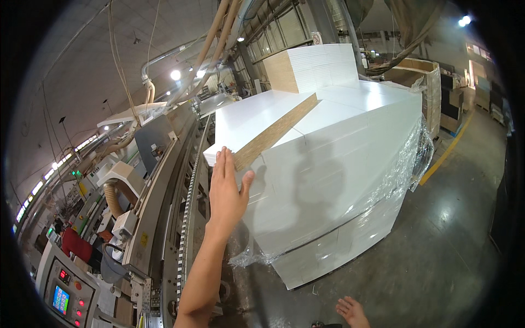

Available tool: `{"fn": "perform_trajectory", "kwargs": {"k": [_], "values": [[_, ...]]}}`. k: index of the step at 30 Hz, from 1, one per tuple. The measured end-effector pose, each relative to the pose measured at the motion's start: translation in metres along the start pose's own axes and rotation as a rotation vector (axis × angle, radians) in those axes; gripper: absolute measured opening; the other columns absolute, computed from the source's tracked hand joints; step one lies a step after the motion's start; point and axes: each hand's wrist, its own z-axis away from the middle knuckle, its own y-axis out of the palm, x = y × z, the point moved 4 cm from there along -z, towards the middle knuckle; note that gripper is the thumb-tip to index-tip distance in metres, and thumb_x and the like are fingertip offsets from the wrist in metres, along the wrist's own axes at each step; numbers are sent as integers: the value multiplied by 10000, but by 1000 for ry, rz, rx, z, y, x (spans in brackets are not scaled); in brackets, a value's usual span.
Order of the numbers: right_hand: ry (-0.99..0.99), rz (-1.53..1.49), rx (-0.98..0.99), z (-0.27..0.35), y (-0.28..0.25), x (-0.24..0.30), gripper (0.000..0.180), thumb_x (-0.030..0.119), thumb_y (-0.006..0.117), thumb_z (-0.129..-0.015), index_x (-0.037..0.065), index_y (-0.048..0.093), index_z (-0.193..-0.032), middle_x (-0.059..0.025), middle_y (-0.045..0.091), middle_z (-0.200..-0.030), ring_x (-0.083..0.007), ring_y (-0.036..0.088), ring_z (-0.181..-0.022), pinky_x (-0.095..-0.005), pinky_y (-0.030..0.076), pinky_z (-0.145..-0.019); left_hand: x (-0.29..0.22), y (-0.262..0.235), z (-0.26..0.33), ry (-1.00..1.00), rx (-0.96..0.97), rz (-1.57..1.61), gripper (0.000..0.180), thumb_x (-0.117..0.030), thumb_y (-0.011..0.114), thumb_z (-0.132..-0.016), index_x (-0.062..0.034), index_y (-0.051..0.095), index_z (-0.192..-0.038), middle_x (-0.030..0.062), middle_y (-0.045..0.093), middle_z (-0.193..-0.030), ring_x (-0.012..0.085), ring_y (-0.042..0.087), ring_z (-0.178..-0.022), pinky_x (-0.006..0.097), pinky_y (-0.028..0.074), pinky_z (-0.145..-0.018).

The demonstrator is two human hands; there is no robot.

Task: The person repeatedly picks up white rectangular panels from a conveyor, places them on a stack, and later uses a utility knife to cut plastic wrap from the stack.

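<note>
My left hand (227, 188) is raised with its fingers stretched out straight and the thumb apart. Its fingertips lie against the near left corner of a white panel (251, 115), whose raw brown edge (279, 128) runs back toward the right. That panel rests on a tall stack of white boards (328, 180), partly wrapped in clear plastic film (410, 158). Down at the lower edge, my right hand (351, 310) hangs with its fingers apart, touching nothing that I can see.
A smaller pile of white boards (322, 68) sits atop the stack. Along the left runs a long machine with a toothed track (183, 246) and a control panel (63, 292). A person in a red top (76, 245) is beyond it. A yellow line (448, 147) marks the floor.
</note>
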Motion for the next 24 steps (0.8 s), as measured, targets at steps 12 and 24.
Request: {"fn": "perform_trajectory", "kwargs": {"k": [12,24], "values": [[60,142,179,-8,63,6,528,316,678,-995,30,522,-1411,-196,683,-1274,-376,699,-1055,-509,568,-896,-1,7,-31,112,-271,-209,216,-120,791,-871,-90,690,-1059,57,653,-977,295,632,-984,436,422,-942],[-349,264,1189,150,456,139,718,542,590,-1031,93,416,-1565,-218,516,-1540,-379,597,-1321,-528,559,-1005,-15,-189,127,255,-452,-343,164,-106,796,-888,-81,696,-1015,67,693,-1002,239,655,-977,388,460,-848]]}}
